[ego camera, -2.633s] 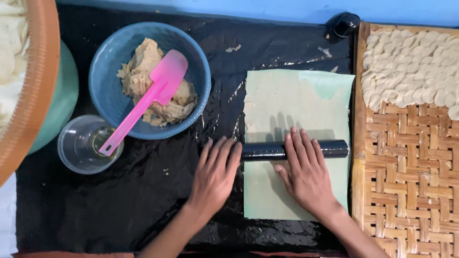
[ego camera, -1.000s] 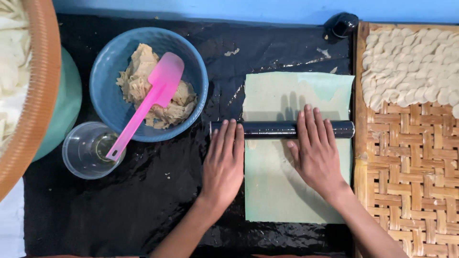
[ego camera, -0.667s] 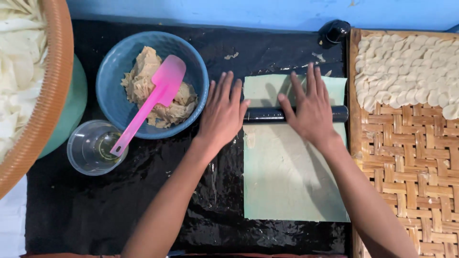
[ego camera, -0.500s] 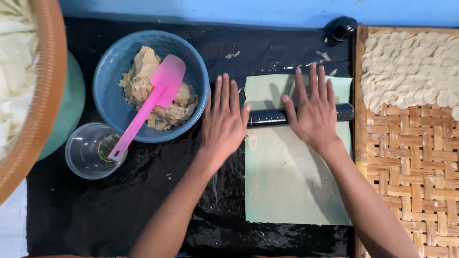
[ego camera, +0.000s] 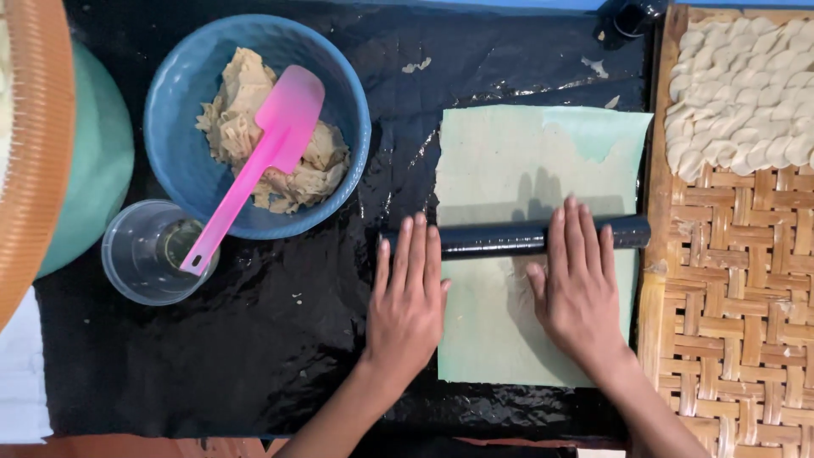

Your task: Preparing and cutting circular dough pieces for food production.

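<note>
A black plastic sheet (ego camera: 254, 339) covers the work surface, its crumpled lower edge running out of view at the bottom. At the right lies a woven bamboo tray (ego camera: 729, 288), cut off by the frame on its right and top, with small pale dough pieces (ego camera: 746, 93) crowded in its upper part; how far they extend cannot be seen. At the far left a round woven basket rim (ego camera: 38, 144) is only partly in view, over a pale green container (ego camera: 102, 161) mostly hidden beneath it. A blue bowl (ego camera: 182, 170) holds beige dough (ego camera: 246, 127), with a pink spatula (ego camera: 254, 165) leaning out over a clear plastic cup (ego camera: 136, 263). A thin pale green sheet of dough (ego camera: 526, 153) lies flat on the black plastic, just beside the tray. Across its middle rests a dark rolling pin (ego camera: 500, 239), its ends partly covered by fingers. The left hand (ego camera: 409, 297) lies flat and open, fingers straight, fingertips pressing on the pin's left end. The right hand (ego camera: 581, 284) is likewise flat and spread, fingers laid over the pin's right part, gripping nothing. A small dark object (ego camera: 632, 15) at the top edge is too cut off to identify.
</note>
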